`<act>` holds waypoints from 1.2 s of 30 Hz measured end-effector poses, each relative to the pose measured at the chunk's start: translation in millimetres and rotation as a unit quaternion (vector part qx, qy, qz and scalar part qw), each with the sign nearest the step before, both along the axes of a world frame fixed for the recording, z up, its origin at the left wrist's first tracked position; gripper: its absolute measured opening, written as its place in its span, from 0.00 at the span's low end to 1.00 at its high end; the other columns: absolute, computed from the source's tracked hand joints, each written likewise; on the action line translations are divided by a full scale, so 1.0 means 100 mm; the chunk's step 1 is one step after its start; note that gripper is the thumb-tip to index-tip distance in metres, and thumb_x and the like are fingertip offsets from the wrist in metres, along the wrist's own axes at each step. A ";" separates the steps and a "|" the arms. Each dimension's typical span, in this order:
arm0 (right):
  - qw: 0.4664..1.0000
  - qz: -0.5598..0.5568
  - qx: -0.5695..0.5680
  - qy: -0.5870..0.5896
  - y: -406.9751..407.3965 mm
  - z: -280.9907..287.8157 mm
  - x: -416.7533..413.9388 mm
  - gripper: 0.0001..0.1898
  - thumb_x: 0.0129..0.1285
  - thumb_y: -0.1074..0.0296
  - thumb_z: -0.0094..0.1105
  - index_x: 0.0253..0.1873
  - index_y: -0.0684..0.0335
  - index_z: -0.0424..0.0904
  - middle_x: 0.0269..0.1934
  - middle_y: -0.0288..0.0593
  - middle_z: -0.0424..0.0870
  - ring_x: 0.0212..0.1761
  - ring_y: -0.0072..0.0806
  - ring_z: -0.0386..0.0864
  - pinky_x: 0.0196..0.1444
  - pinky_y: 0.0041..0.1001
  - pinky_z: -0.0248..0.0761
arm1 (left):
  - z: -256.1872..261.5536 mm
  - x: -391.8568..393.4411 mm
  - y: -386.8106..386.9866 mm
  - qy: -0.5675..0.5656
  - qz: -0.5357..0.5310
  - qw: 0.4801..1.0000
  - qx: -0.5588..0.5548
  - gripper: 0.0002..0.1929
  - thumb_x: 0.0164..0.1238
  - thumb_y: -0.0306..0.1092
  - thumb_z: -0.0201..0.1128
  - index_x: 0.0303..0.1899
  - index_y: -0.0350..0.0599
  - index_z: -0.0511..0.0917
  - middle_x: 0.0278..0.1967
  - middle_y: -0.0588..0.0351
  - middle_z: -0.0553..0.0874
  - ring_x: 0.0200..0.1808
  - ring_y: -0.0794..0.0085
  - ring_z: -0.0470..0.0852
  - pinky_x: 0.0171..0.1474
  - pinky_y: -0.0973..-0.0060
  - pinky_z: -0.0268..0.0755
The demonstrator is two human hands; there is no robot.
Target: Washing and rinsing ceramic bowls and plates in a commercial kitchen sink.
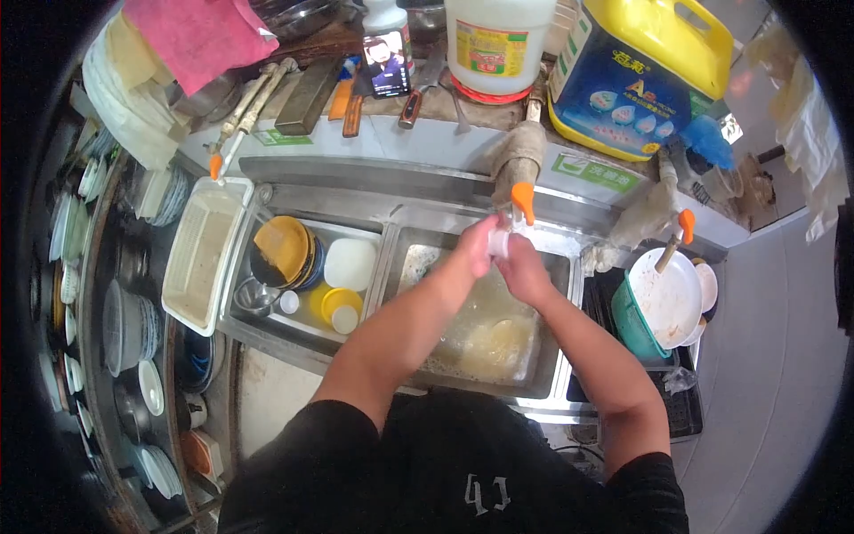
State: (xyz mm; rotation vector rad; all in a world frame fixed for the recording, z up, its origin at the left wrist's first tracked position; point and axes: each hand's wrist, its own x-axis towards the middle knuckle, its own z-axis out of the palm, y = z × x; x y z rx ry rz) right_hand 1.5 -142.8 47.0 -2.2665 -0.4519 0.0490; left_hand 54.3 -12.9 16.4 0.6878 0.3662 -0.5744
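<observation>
My left hand [479,245] and my right hand [522,270] meet just below the orange-handled tap [523,203], over the middle sink [564,320]. Between them they hold a small white cup-like item [498,243], partly covered by the fingers and slightly blurred. Cloudy water with foam stands in the sink, and something pale yellow [502,337] shows in it. In the left sink [303,327] are stacked orange and dark plates [281,248], a white square dish [350,264], a metal bowl [255,296], and yellow and white cups.
A white plastic basket [207,260] stands left of the sinks. Shelves of dishes line the far left. On the right, a teal basket [630,320] holds a soiled white plate [665,294]. Along the back ledge stand a yellow-and-blue jug [620,87], a white bucket [497,47], knives and a phone [386,67].
</observation>
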 end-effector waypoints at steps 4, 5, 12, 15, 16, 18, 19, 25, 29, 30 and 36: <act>0.990 -0.040 0.124 -0.060 0.07 0.07 -0.15 0.17 0.54 0.75 0.57 0.50 0.62 0.75 0.44 0.54 0.75 0.51 0.50 0.72 0.58 0.44 0.64 | 0.04 -0.02 -0.06 -0.031 -0.044 0.987 0.155 0.14 0.67 0.43 0.60 0.45 0.44 0.79 0.39 0.54 0.84 0.37 0.68 0.82 0.41 0.69 0.74; 0.988 0.040 -0.024 -0.147 -0.05 0.05 -0.20 0.17 0.54 0.75 0.57 0.50 0.63 0.75 0.43 0.55 0.76 0.50 0.51 0.73 0.56 0.42 0.66 | 0.06 0.00 -0.01 -0.031 -0.045 0.987 0.154 0.14 0.67 0.43 0.60 0.45 0.44 0.79 0.39 0.54 0.84 0.37 0.68 0.82 0.41 0.69 0.74; 0.939 -0.161 0.249 0.175 0.26 0.36 -0.18 0.18 0.52 0.75 0.55 0.50 0.64 0.75 0.45 0.52 0.76 0.53 0.47 0.73 0.58 0.43 0.63 | -0.01 -0.16 -0.10 -0.114 0.085 0.978 0.155 0.14 0.67 0.38 0.59 0.49 0.44 0.78 0.40 0.55 0.84 0.38 0.67 0.83 0.36 0.64 0.75; 0.956 0.072 -0.206 -0.195 -0.01 0.03 -0.26 0.17 0.54 0.77 0.53 0.50 0.65 0.74 0.44 0.53 0.76 0.51 0.51 0.73 0.55 0.43 0.66 | 0.03 0.04 0.06 0.021 -0.209 0.951 0.226 0.14 0.68 0.40 0.60 0.49 0.42 0.77 0.42 0.55 0.83 0.43 0.68 0.82 0.47 0.70 0.75; 0.957 0.059 -0.211 -0.188 -0.10 0.00 -0.29 0.17 0.54 0.77 0.53 0.50 0.65 0.74 0.44 0.53 0.76 0.51 0.51 0.73 0.55 0.43 0.66 | 0.50 -0.02 0.02 0.024 -0.317 0.902 0.294 0.14 0.69 0.40 0.59 0.49 0.41 0.77 0.42 0.54 0.83 0.45 0.67 0.82 0.50 0.70 0.74; 0.956 0.094 -0.210 -0.183 -0.04 0.04 -0.30 0.16 0.55 0.77 0.53 0.51 0.64 0.74 0.47 0.53 0.76 0.52 0.52 0.73 0.56 0.45 0.66 | 0.37 -0.01 0.05 0.012 -0.256 0.940 0.227 0.14 0.69 0.40 0.59 0.48 0.41 0.77 0.41 0.54 0.84 0.44 0.67 0.82 0.49 0.69 0.75; 0.956 0.097 -0.208 -0.185 0.01 0.02 -0.26 0.16 0.55 0.77 0.53 0.51 0.64 0.74 0.47 0.53 0.76 0.52 0.52 0.73 0.56 0.45 0.66 | 0.23 0.01 0.06 0.000 -0.197 0.968 0.156 0.13 0.69 0.40 0.58 0.48 0.41 0.77 0.40 0.54 0.84 0.43 0.67 0.83 0.48 0.69 0.75; 0.998 -0.045 0.037 -0.036 0.10 -0.07 -0.20 0.20 0.56 0.74 0.55 0.56 0.62 0.71 0.50 0.54 0.73 0.56 0.50 0.70 0.61 0.49 0.59 | 0.11 -0.07 0.05 -0.086 -0.044 0.991 0.092 0.13 0.68 0.40 0.59 0.48 0.45 0.78 0.40 0.55 0.84 0.41 0.68 0.83 0.45 0.70 0.76; 0.981 0.062 -0.138 -0.118 0.10 0.19 -0.30 0.15 0.58 0.75 0.54 0.51 0.64 0.73 0.46 0.57 0.75 0.52 0.52 0.73 0.57 0.47 0.62 | 0.26 0.00 0.09 0.034 -0.281 0.903 0.323 0.13 0.68 0.41 0.59 0.47 0.43 0.78 0.40 0.54 0.84 0.40 0.68 0.83 0.43 0.68 0.77; 0.995 -0.011 -0.092 -0.028 0.18 0.24 -0.30 0.15 0.58 0.75 0.53 0.51 0.63 0.73 0.48 0.54 0.75 0.55 0.49 0.72 0.59 0.48 0.61 | 0.05 0.02 0.11 -0.006 -0.182 0.965 0.190 0.14 0.67 0.43 0.60 0.47 0.43 0.79 0.40 0.54 0.84 0.39 0.68 0.83 0.42 0.66 0.77; 0.955 0.112 -0.209 -0.180 -0.02 0.08 -0.30 0.17 0.58 0.73 0.53 0.54 0.61 0.72 0.48 0.51 0.75 0.56 0.45 0.71 0.61 0.51 0.58 | 0.12 0.01 0.13 -0.052 -0.171 0.959 0.218 0.15 0.66 0.43 0.61 0.46 0.43 0.79 0.40 0.55 0.84 0.39 0.68 0.83 0.40 0.64 0.77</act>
